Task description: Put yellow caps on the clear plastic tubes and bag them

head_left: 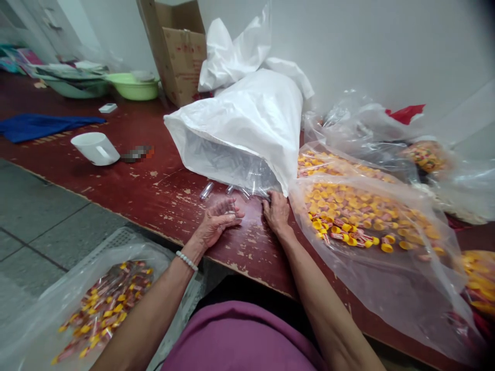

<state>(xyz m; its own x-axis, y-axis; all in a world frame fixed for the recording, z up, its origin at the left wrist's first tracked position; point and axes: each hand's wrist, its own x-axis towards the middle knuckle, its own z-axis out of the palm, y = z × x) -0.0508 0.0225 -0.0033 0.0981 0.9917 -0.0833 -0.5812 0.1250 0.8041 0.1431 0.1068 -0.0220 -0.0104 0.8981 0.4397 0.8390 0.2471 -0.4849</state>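
Observation:
My left hand, with a beaded bracelet at the wrist, is closed around several clear plastic tubes just above the table. At the lower lip of a white woven sack, my right hand rests with its fingers curled; what they grip, if anything, is hidden. The sack lies on its side, its mouth towards me, with many clear tubes inside. A loose clear tube lies on the table in front of the mouth, and a few others are close by.
The worn red table bears a clear bag of yellow-capped pieces on the right. A white mug, blue cloth, green basin and cardboard box stand left and behind. Below left, another bag holds yellow-capped tubes.

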